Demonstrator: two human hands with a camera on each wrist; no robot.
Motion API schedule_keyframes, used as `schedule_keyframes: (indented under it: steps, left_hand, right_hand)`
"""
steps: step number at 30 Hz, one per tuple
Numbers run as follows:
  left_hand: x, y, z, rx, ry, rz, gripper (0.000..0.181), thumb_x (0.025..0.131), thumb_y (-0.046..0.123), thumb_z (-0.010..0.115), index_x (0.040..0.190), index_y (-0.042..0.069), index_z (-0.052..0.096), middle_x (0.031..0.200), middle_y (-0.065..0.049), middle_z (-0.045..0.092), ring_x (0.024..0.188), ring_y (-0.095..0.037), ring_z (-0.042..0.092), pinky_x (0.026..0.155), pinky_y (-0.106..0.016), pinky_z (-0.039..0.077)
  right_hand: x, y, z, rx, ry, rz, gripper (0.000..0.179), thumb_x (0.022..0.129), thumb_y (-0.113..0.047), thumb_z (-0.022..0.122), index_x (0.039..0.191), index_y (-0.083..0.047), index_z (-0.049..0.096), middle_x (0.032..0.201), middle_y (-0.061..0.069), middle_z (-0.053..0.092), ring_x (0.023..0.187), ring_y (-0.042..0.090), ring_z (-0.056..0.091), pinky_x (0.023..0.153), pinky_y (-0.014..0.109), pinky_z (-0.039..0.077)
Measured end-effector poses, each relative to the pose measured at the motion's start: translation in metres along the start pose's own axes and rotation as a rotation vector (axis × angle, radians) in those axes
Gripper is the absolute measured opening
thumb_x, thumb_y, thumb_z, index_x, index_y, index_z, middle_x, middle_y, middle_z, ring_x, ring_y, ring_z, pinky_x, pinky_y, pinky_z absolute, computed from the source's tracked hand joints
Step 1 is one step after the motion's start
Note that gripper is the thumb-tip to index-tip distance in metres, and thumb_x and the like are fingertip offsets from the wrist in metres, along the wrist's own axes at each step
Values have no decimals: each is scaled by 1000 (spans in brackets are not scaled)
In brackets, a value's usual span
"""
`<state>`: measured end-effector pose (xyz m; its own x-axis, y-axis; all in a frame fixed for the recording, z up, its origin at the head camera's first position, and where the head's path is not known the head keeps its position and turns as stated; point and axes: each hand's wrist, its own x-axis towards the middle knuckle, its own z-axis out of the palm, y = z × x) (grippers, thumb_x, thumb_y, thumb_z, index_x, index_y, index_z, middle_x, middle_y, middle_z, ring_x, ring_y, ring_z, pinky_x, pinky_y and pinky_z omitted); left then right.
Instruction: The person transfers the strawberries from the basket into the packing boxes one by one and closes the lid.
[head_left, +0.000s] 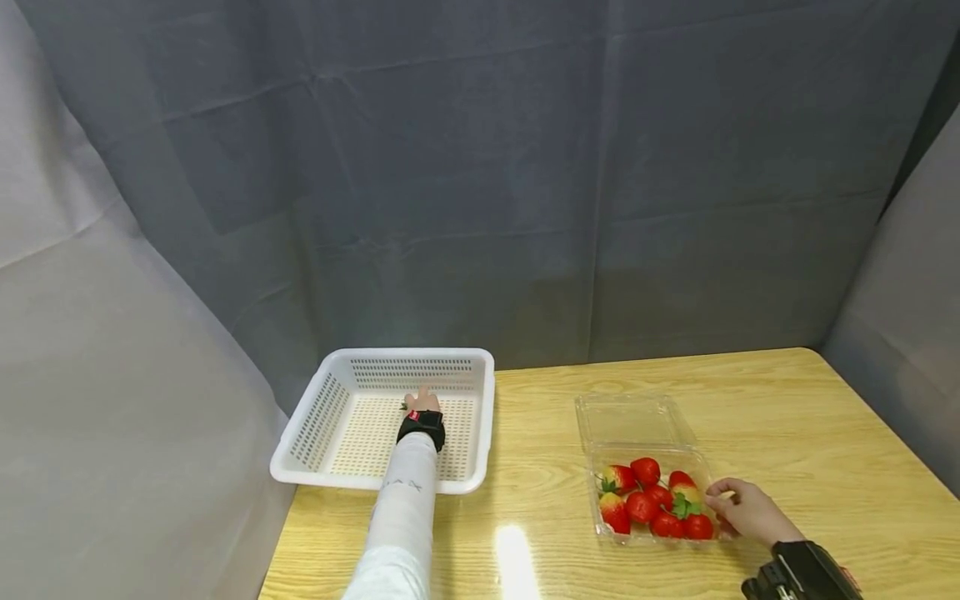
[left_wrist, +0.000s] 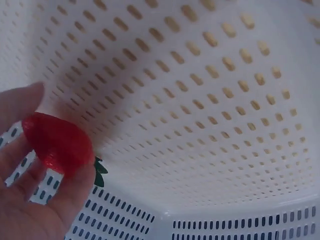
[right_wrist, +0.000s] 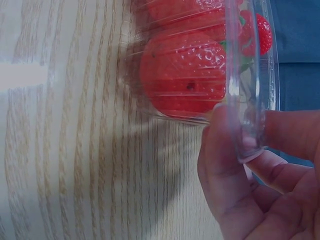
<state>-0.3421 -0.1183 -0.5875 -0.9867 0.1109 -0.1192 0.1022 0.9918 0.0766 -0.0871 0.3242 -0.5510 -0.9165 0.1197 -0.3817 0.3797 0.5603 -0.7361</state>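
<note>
My left hand (head_left: 422, 401) reaches down into a white perforated plastic basket (head_left: 483, 433). In the left wrist view it holds a red strawberry (left_wrist: 59, 142) between thumb and fingers, with the green leaves facing away from the palm, low over the slotted basket floor. From the head, most of that strawberry is hidden behind the hand. My right hand (head_left: 750, 510) pinches the right rim of a clear plastic clamshell box (head_left: 637, 418), thumb on one side of the edge and fingers on the other. Several red strawberries (head_left: 642, 506), some yellowish with green leaves, lie in the box.
The box's transparent lid lies folded back toward the rear of the wooden table (head_left: 555, 442). A grey cloth (head_left: 465, 183) hangs behind the table, and pale cloth (head_left: 112, 350) closes off the left side. Basket and box stand apart, with table surface between them.
</note>
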Motion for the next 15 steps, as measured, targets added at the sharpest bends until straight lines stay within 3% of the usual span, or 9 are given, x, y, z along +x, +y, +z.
schedule_keyframes:
  steps: [1,4,6,9,11,12,13,14,15]
  left_hand:
    - [-22,7,-22,22,8,-9,25,75,9,69,97,1,63,127,-15,46,111,-36,40,87,-48,39]
    - [-18,2,-13,128,11,-28,32,72,19,73,100,5,64,115,-14,54,107,-28,44,82,-47,38]
    - [-5,-3,-3,161,-35,-70,37,72,24,73,104,7,64,108,-12,57,105,-25,46,77,-46,41]
    - [38,-24,40,115,-11,-113,35,73,22,72,105,7,65,107,-14,57,99,-26,52,75,-47,43]
    - [76,-42,77,69,106,-105,25,73,17,69,96,7,66,100,-14,59,89,-26,57,71,-47,43]
    - [92,-49,92,57,238,-75,17,72,11,64,89,7,66,93,-14,61,81,-26,58,68,-45,42]
    - [102,-51,96,24,344,-34,16,68,11,64,83,6,66,86,-14,61,74,-27,59,64,-45,43]
    - [106,-48,88,-16,407,3,16,67,9,63,82,5,65,86,-15,61,71,-29,59,63,-46,44]
    - [100,-37,67,-66,449,32,17,65,7,64,82,5,64,87,-15,60,70,-32,58,61,-46,44]
  right_hand:
    - [0,0,0,0,-1,0,25,93,-12,50,102,12,49,70,7,51,57,18,50,53,32,44]
    - [0,-1,1,-6,-2,-5,25,92,-12,50,102,11,49,71,6,51,57,18,50,54,32,44]
    - [-1,-2,1,-6,-2,-7,24,92,-11,50,101,11,49,70,6,50,56,18,51,53,32,44]
    - [0,-3,1,-14,2,-12,22,92,-10,50,101,11,49,70,6,50,55,17,52,52,31,45]
    - [0,-4,1,-19,2,-15,22,92,-10,50,101,11,50,70,6,50,55,17,52,52,31,44]
    - [0,-5,1,-21,1,-15,22,92,-10,50,101,11,50,70,6,50,55,17,52,52,31,44]
    - [0,-5,1,-23,-1,-17,23,92,-10,50,101,11,50,71,6,51,55,17,51,52,31,44]
    - [0,-5,1,-19,-5,-18,23,92,-11,50,101,11,50,71,6,51,56,17,51,52,31,44]
    - [0,-5,0,-14,-7,-16,23,92,-10,50,101,11,50,71,6,51,56,17,51,52,31,44]
